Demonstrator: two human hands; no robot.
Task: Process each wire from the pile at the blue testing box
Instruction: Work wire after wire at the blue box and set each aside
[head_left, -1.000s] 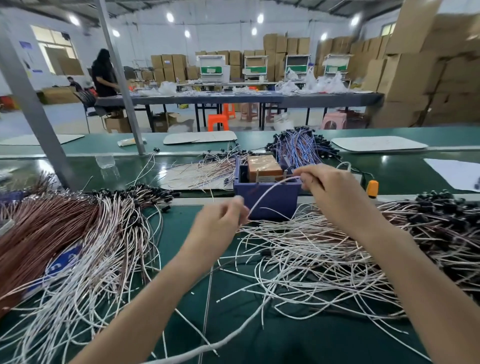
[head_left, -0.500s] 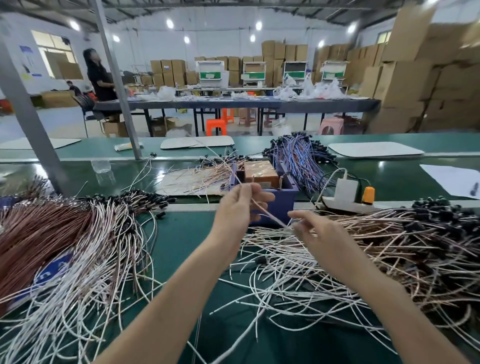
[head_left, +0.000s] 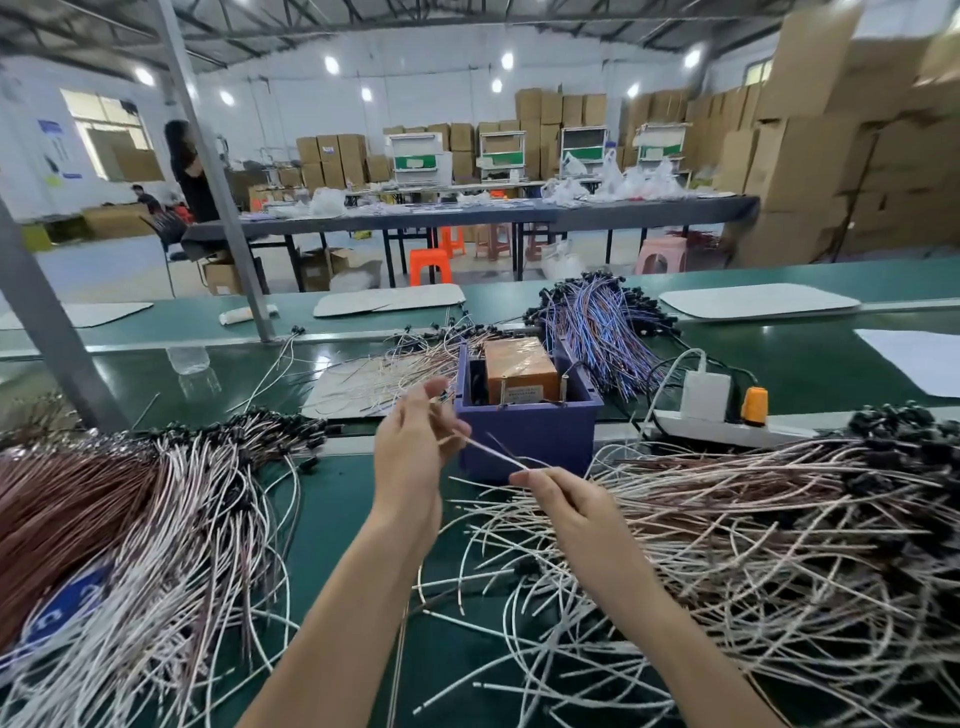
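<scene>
The blue testing box (head_left: 524, 441) holds a wrapped orange block (head_left: 519, 370).

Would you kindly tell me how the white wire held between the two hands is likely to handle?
Probably bendy yet springy: the wire runs straight between the left hand and right hand, while those in the pile lie in loose curves. Likely light, being thin. It may snag neighbours in that tangle.

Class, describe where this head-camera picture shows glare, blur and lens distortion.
Head view: ceiling lamps glare on the glossy green conveyor belt; the stacked brown cardboard boxes at top right smear into blur; the grey metal post leans from wide-angle distortion.
</scene>
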